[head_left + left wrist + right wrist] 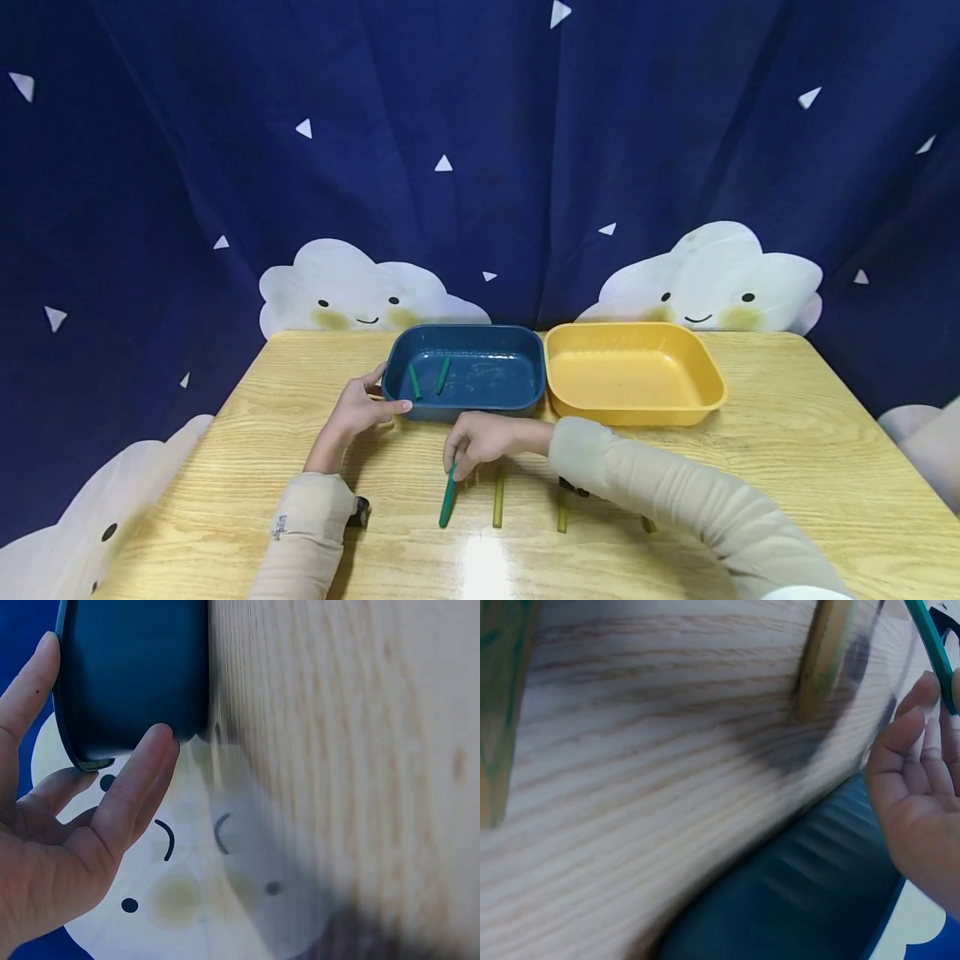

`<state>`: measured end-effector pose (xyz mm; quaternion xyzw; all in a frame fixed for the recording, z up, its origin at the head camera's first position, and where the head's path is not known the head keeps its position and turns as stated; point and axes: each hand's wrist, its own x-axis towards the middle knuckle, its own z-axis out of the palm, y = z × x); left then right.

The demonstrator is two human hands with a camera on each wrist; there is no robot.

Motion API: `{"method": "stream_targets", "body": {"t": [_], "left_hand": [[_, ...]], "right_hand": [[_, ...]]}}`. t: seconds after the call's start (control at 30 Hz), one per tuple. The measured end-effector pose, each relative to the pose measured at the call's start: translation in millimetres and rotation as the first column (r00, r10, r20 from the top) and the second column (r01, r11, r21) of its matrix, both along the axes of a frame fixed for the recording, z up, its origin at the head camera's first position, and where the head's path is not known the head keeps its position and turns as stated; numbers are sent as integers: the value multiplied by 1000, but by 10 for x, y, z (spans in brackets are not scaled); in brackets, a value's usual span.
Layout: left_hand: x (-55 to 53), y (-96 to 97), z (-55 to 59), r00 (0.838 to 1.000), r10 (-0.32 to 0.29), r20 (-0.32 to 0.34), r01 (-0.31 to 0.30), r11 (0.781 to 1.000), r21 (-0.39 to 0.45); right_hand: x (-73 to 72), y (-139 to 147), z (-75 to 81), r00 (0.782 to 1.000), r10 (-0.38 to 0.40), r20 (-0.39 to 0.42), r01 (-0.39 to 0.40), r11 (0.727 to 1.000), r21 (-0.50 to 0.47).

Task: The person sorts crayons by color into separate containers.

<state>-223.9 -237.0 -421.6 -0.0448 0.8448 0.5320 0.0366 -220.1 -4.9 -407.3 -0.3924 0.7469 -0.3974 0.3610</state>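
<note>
"So, head view first. Edges and room?"
"Blue tray (435,412) and yellow tray (637,415) sit side by side at the far part of the wooden table (217,500). Tabletop runs from the left hand (360,407) out to the left edge, and from the yellow tray to the right edge."
"Sticks?"
"Two green sticks (443,377) inside the blue tray. A third green stick (447,500) is in the right hand (483,437), just in front of that tray. Right of it, three yellow sticks (498,498) in a row, the last mostly hidden by the right sleeve (660,471)."
"Left wrist view?"
"Fingers spread, nearly straight; tips touch the blue tray's rim and outer wall at a corner. Palm stands apart from the wall."
"Right wrist view?"
"Thumb and fingertips pinch the green stick by one end. Two yellow sticks lie on the wood, tabletop between them and the blue wall. Whether the held stick's other end touches wood: cannot tell."
</note>
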Motion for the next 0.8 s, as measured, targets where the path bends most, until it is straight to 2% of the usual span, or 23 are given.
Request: {"method": "stream_targets", "body": {"t": [0.5, 0.8], "left_hand": [[15, 7, 13, 1000, -4, 8, 4, 1000, -2], [16, 13, 16, 1000, -3, 10, 3, 1000, 6]], "right_hand": [[-84, 114, 259, 998, 0, 65, 8, 993, -115], [-175, 199, 426, 998, -59, 4, 59, 988, -142]]}}
